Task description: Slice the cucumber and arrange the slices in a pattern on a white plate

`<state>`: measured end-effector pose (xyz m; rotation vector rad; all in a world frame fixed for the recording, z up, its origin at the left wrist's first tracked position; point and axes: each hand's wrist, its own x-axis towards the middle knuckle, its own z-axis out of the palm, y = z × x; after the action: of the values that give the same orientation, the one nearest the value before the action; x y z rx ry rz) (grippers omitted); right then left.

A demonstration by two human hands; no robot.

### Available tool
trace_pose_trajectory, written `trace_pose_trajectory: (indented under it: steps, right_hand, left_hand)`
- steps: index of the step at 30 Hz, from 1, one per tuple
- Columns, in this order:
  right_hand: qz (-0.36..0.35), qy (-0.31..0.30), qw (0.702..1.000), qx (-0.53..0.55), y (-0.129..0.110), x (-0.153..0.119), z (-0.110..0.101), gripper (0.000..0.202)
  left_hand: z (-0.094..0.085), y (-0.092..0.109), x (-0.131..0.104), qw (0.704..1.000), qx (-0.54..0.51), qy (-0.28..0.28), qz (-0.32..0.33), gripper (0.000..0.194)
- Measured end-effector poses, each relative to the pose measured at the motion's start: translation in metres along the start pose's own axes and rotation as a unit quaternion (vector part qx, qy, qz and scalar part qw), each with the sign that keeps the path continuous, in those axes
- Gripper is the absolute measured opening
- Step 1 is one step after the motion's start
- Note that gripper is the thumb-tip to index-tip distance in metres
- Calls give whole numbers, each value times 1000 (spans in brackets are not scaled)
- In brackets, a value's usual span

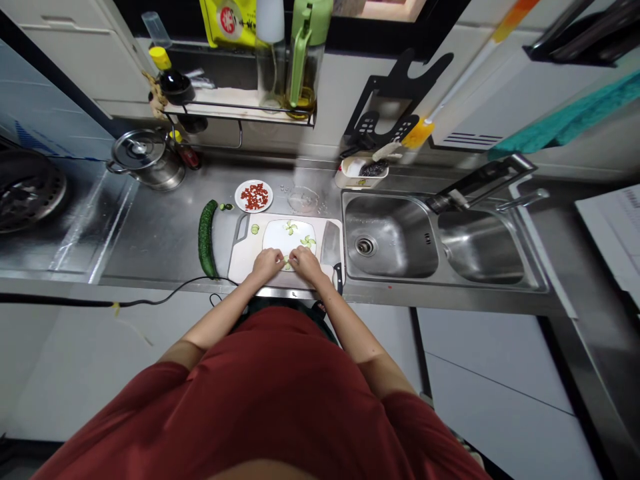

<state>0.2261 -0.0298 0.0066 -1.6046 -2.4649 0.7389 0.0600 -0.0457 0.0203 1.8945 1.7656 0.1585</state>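
Note:
A white plate (pixel 273 233) lies on the cutting board (pixel 241 262), with thin cucumber slices (pixel 291 228) set on it in small fanned clusters. Over the plate's near edge, my left hand (pixel 269 264) is closed in a pinch at a small cucumber slice (pixel 287 264). My right hand (pixel 305 263) meets it from the other side, its fingertips also pinched at the cucumber there. A short stack of cut cucumber (pixel 255 229) rests on the board's left part. To the right of the plate is a kitchen knife (pixel 331 244), its black handle pointing towards me.
A whole cucumber (pixel 206 239) lies left of the board, beside cucumber ends (pixel 226 207). Behind it stands a small plate of red pieces (pixel 255 196). The double sink (pixel 393 237) is at the right, a lidded pot (pixel 146 159) back left. A black cord (pixel 165 297) crosses the counter's front edge.

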Motion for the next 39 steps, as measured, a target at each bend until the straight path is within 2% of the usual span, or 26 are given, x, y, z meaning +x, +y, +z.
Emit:
trace_pose_trajectory:
  steps: [10, 20, 34, 39]
  right_hand:
    - [-2, -7, 1000, -15, -1, 0, -3, 14]
    - [0, 7, 999, -38, 0, -9, -5, 15]
    - [1, -1, 999, -43, -1, -7, -4, 18]
    - [-1, -4, 999, -45, 0, -7, -5, 18]
  left_hand:
    - [-5, 2, 1, 1000, -5, -16, -14, 16]
    - [-3, 3, 5, 999, 5, -6, -42, 25]
    - [-3, 7, 5, 997, 16, -16, -67, 22]
    - [-2, 5, 4, 998, 10, -4, -56, 22]
